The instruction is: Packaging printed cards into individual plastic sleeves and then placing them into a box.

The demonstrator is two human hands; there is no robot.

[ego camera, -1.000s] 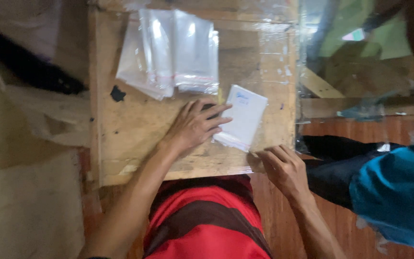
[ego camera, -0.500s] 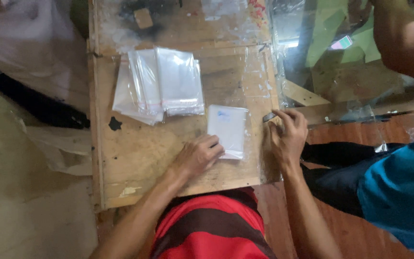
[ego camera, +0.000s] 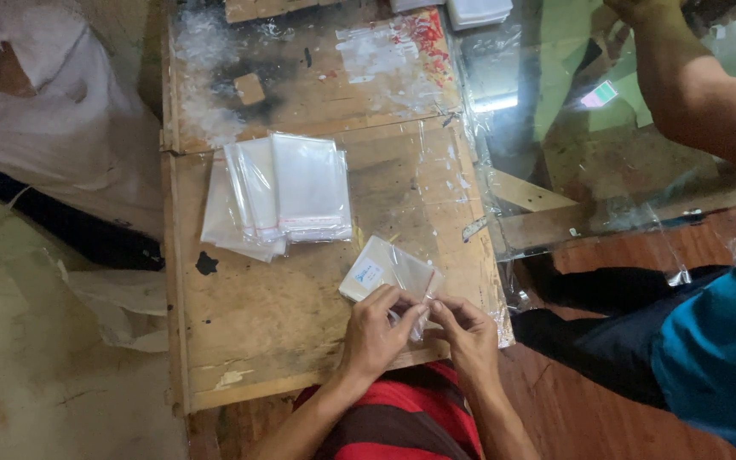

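Note:
A small clear plastic packet (ego camera: pixel 389 271) with a white card inside is tilted just above the near edge of a worn wooden board (ego camera: pixel 257 324). My left hand (ego camera: pixel 378 330) pinches its near edge from the left, and my right hand (ego camera: pixel 468 330) pinches it from the right, fingertips almost touching. A stack of empty clear sleeves (ego camera: pixel 278 194) lies on the board farther back, to the left of the packet.
A glass tabletop (ego camera: pixel 606 153) sits to the right, with another person's forearm (ego camera: pixel 700 89) over it and their blue-clad body (ego camera: pixel 717 349) at the right edge. White sacks (ego camera: pixel 70 128) lie on the floor to the left. A white pile (ego camera: pixel 479 12) rests at the far edge.
The packet lay flat on the board under my left palm; now both hands have lifted its near edge and pinch it together. The view has shifted so more of the far table shows.

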